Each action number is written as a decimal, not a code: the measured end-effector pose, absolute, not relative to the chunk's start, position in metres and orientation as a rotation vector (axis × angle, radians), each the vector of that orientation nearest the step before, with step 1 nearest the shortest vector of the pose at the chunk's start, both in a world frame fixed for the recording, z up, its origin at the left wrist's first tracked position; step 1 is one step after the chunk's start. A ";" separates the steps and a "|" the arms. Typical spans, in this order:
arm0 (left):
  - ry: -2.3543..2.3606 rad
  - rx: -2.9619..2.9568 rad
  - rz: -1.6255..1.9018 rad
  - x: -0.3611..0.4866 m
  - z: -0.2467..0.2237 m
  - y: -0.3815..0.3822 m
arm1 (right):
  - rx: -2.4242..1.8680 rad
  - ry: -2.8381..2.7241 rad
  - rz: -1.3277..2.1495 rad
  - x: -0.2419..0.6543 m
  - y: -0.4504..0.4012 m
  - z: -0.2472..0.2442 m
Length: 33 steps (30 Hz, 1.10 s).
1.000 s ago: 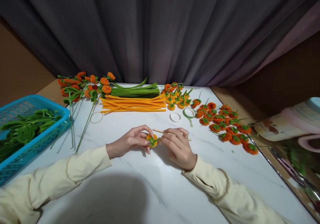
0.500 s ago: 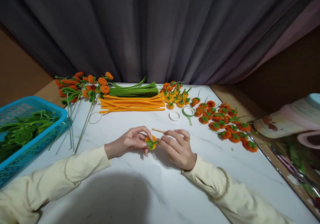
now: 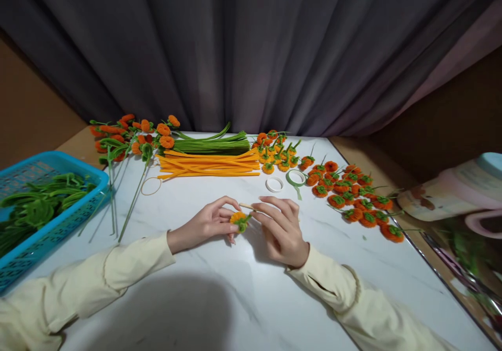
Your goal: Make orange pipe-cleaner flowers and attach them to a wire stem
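At the far left of the frame, a blue plastic basket (image 3: 58,204) holds a heap of green pipe-cleaner pieces (image 3: 37,204). Just right of it, in the upper left of the white marble table (image 3: 219,288), lies a bunch of finished orange flowers on long green stems (image 3: 129,136), with a thin wire ring (image 3: 151,185) on the table below them.

Toward the upper centre, a bundle of straight green pipe cleaners (image 3: 212,144) lies just above a bundle of orange pipe cleaners (image 3: 207,165).

In the middle of the frame, the left hand (image 3: 204,224), in a cream sleeve, pinches a small orange pompom flower with a green centre (image 3: 239,220) between thumb and fingertips, just above the table surface. The right hand (image 3: 280,230) meets it from the other side: its fingers curl toward the flower's green part and grip a thin wooden stick (image 3: 248,206), whose tip pokes out up and to the left.

Above the right hand sit a white tape ring (image 3: 274,184) and a green tape roll (image 3: 297,177). A scatter of small orange flower heads with green tops (image 3: 345,194) runs from upper centre toward the right. A dark curtain (image 3: 251,53) hangs behind the table.
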<state>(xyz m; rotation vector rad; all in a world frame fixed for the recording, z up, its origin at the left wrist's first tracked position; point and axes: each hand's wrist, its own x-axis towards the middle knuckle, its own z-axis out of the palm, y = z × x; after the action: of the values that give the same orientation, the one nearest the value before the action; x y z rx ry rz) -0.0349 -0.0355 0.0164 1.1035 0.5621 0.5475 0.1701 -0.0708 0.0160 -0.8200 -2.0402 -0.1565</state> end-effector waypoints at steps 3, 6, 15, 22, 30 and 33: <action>0.602 1.152 0.557 -0.033 0.020 -0.038 | -0.820 -2.023 -0.015 0.168 -0.072 0.021; 0.635 1.202 0.549 -0.033 0.024 -0.039 | -0.872 -2.022 0.205 0.166 -0.070 0.028; 0.729 1.312 0.600 -0.031 0.021 -0.042 | -1.132 -2.152 0.735 0.172 -0.061 0.042; 0.756 1.531 0.644 -0.031 0.014 -0.044 | -1.212 -2.271 0.699 0.170 -0.065 0.042; 0.788 1.614 0.705 -0.031 0.015 -0.045 | -1.179 -2.176 0.578 0.165 -0.069 0.028; 0.804 1.617 0.724 -0.030 0.015 -0.046 | -1.198 -2.164 0.531 0.162 -0.072 0.025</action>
<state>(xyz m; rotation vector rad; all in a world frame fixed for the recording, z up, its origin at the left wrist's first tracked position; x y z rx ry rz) -0.0299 -0.0456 0.0149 1.6169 0.8044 0.7237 0.1616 -0.0724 0.0252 -1.1975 -2.1642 0.5308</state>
